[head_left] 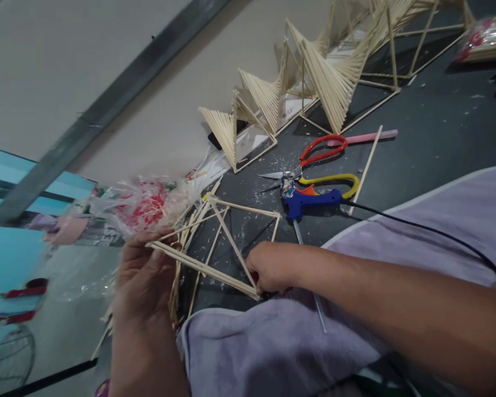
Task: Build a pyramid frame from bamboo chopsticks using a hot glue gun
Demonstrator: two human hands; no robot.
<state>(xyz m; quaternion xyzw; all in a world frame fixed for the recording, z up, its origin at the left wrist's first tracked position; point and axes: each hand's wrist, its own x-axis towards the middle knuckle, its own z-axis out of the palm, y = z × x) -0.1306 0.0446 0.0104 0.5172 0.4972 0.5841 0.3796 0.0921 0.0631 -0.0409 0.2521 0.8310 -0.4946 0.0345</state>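
Observation:
Between my two hands is a stick frame (209,268) built of thin pale wooden sticks joined into triangles. My left hand (144,270) pinches its left corner, thumb and fingers closed on the sticks. At the lower right corner my right hand (275,267) is closed against the frame; its fingertips are mostly hidden. Just beyond my right hand lies a blue glue gun (314,203) with a clear glue stick and a black cord. Scissors (310,165) with one red and one yellow handle lie partly under it, blades pointing left.
Finished-looking twisted stick structures (330,82) stand along the wall. A loose stick (366,171) and a pink tube (376,137) lie on the dark table (446,132). A plastic bag (144,204) with red print sits at left. Lilac cloth (240,342) covers the near edge.

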